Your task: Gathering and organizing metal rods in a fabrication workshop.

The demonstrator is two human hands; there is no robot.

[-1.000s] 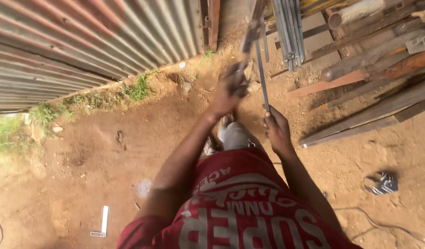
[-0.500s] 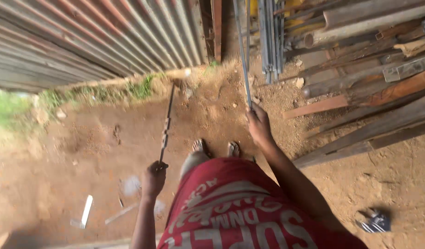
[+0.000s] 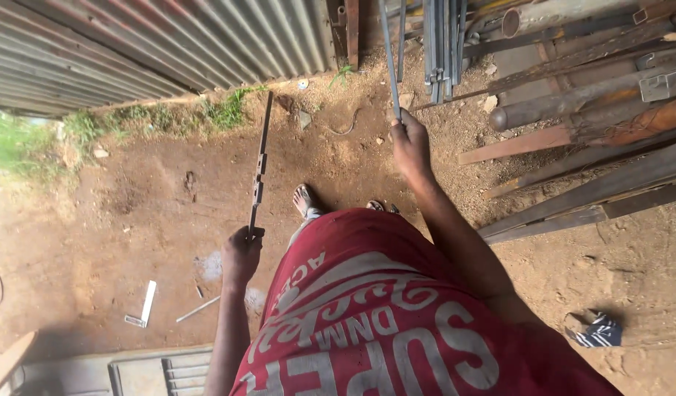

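Note:
I look down over my red shirt at bare red earth. My left hand [image 3: 240, 254] grips the near end of a dark flat metal strip [image 3: 259, 170], which points away from me toward the corrugated wall. My right hand [image 3: 410, 143] is closed around a thin grey metal rod [image 3: 390, 59] that runs up and out of the top of the view. My feet in sandals [image 3: 303, 199] stand between the two hands.
A corrugated metal sheet wall [image 3: 154, 44] runs along the top left, with grass [image 3: 30, 139] at its foot. Pipes, bars and timber [image 3: 572, 110] are stacked at the right. Short white metal offcuts [image 3: 145, 304] lie on the ground at the lower left, a dark cloth [image 3: 598, 331] at the lower right.
A second ago both hands were together on the rod ahead. My left hand has since dropped down and to the left holding the flat strip; my right hand stays on the rod.

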